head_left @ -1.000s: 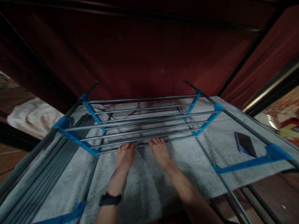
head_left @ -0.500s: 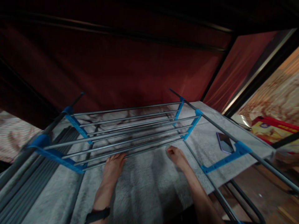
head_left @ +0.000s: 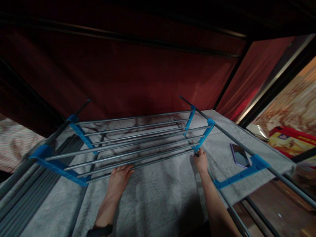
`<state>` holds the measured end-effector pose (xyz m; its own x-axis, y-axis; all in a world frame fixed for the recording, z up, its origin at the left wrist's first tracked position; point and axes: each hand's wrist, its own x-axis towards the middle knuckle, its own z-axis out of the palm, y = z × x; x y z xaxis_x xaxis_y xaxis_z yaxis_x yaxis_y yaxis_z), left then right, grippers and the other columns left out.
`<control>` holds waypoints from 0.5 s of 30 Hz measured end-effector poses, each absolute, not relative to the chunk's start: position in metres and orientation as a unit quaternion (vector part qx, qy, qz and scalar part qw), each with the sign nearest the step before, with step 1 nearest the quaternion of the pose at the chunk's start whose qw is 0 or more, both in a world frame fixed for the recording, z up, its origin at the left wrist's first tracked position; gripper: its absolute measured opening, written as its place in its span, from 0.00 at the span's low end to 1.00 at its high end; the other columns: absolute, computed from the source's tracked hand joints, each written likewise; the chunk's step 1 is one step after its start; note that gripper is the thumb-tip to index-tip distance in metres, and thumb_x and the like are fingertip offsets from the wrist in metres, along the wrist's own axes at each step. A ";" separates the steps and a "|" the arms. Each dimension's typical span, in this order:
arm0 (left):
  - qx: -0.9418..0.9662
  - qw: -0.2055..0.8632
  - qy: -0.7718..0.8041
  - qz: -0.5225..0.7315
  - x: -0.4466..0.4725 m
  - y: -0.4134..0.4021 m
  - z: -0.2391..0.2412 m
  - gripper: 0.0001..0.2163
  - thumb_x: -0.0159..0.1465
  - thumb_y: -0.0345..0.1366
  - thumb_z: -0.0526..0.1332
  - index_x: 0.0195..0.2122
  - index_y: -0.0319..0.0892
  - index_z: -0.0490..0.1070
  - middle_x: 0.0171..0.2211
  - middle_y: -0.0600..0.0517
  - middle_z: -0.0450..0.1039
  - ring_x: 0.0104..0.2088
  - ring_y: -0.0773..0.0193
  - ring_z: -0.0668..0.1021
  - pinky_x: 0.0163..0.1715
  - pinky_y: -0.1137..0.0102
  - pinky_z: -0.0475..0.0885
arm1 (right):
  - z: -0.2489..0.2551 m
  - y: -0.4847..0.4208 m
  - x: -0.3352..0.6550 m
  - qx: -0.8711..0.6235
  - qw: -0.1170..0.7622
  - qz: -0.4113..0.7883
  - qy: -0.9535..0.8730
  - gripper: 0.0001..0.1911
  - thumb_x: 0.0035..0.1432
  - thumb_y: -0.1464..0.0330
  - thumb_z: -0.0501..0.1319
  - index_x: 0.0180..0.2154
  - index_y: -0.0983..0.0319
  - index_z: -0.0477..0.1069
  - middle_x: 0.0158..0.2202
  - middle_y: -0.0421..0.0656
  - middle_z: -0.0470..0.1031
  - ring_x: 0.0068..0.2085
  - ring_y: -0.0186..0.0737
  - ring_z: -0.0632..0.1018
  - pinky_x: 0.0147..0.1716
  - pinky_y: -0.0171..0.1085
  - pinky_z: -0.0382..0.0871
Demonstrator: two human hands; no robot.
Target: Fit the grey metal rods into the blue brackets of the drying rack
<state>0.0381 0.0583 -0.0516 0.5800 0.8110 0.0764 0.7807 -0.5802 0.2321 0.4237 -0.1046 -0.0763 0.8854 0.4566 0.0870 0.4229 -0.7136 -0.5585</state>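
Note:
A rack of grey metal tubes lies on a grey cloth [head_left: 153, 200], with blue plastic end brackets [head_left: 206, 137] joining its crossbars. My left hand [head_left: 120, 177] has its fingers curled over the nearest crossbar [head_left: 158, 163], left of the middle. At the lower end of the right-hand bracket, my right hand [head_left: 201, 161] is closed around the side pole just below the joint; its fingertips are partly hidden. Further down that side, another blue bracket [head_left: 238, 177] spans two poles without crossbars.
Several loose grey tubes [head_left: 39, 194] lie along the left. A phone [head_left: 240, 155] rests on the cloth between the right poles. Beyond the right edge are a red and yellow box [head_left: 291, 140] and the floor. A dark red panel [head_left: 148, 75] stands behind the rack.
My right hand has moved right and slightly forward, from over the cloth to the side pole by the bracket's lower end. My left hand stays on the crossbar. The view has shifted slightly.

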 end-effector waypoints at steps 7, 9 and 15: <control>0.884 0.087 0.451 0.087 0.039 0.058 -0.050 0.15 0.71 0.38 0.57 0.52 0.46 0.81 0.51 0.44 0.83 0.53 0.47 0.82 0.57 0.55 0.70 | -0.074 -0.103 0.425 -0.924 0.302 0.061 -0.227 0.30 0.62 0.72 0.54 0.66 0.62 0.65 0.48 0.48 0.81 0.52 0.47 0.81 0.52 0.40 0.70; 0.884 0.090 0.450 0.090 0.038 0.058 -0.051 0.15 0.71 0.38 0.56 0.52 0.46 0.81 0.51 0.44 0.83 0.53 0.47 0.81 0.57 0.55 0.70 | -0.072 -0.102 0.425 -0.925 0.302 0.066 -0.221 0.30 0.62 0.72 0.53 0.66 0.61 0.66 0.49 0.49 0.81 0.53 0.47 0.81 0.53 0.40 0.70; 0.886 0.096 0.445 0.092 0.038 0.056 -0.052 0.16 0.71 0.38 0.55 0.52 0.46 0.81 0.52 0.44 0.83 0.54 0.47 0.81 0.56 0.55 0.70 | -0.068 -0.100 0.423 -0.928 0.301 0.069 -0.207 0.29 0.62 0.71 0.54 0.65 0.62 0.67 0.49 0.50 0.81 0.55 0.49 0.80 0.54 0.42 0.70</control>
